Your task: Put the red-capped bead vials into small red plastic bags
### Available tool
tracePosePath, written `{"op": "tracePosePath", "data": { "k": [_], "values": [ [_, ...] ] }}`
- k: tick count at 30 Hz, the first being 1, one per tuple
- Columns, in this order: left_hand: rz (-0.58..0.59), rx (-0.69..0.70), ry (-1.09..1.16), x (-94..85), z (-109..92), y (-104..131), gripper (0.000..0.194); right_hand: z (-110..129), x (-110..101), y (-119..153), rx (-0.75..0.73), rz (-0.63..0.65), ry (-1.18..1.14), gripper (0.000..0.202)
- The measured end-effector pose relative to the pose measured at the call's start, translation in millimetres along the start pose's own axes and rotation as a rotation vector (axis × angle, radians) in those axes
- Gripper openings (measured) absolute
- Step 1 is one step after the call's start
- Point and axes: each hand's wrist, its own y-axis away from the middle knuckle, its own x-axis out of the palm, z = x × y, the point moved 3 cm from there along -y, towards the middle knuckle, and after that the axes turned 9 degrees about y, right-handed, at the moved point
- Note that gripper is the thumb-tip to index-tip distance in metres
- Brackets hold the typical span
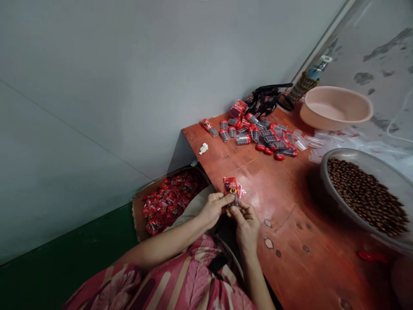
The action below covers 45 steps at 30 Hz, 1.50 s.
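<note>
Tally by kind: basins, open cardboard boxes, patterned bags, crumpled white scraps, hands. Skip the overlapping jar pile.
Basins: 2 (peach basin, grey basin)
Open cardboard box: 1
Patterned bag: 1
Crumpled white scrap: 1
Hands: 2 (left hand, right hand)
Total: 7

Red printed packet point(230, 186) — upright, dark-filled below — between both hands point(217, 207).

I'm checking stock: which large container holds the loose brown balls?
The grey bowl, nearer than the pink basin; only it shows brown balls, while the cardboard box holds red packets.
</note>
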Motion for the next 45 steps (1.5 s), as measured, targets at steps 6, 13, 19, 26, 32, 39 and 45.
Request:
{"op": "tracePosePath", "data": {
  "k": [6, 13, 19, 26, 32, 39, 45],
  "values": [
    [0.057, -0.076, 0.112, -2.4, 0.4, 7.6, 0.028, 4.2, 9.7, -12.4, -0.015, 0.059, -0.012, 0.027],
    [-0.178, 0.001, 0.303, -52.6, -27.8, 24.0, 0.033, 14.4, 15.2, -17.3, -0.029, 0.163, 0.060, 0.032],
    [-0.260, 0.205, -0.312, -57.7, -32.2, 22.6, 0.038, 20.5, -17.1, -20.9, -0.057, -0.002, 0.117, 0.023],
    [0.200, 0.590, -1.130, -0.5, -29.3, -25.7, 0.028, 20.3, -26.8, -18.8, -0.049, 0.010, 0.206, 0.023],
    [0.189, 0.698, -1.166, -8.7, -18.0, -35.9, 0.023, 16.5, -33.2, -30.1, -0.068, -0.001, 0.295, 0.024],
    [0.213, 0.716, -1.030, 14.3, -26.4, -17.2, 0.034, 26.3, -20.0, -56.5, -0.062, -0.001, 0.042, 0.040],
    [0.205, 0.284, -0.763, 10.9, -34.8, -26.8, 0.028, 47.8, -14.8, -66.5, 0.036, 0.214, 0.016, 0.040]
  ]
}}
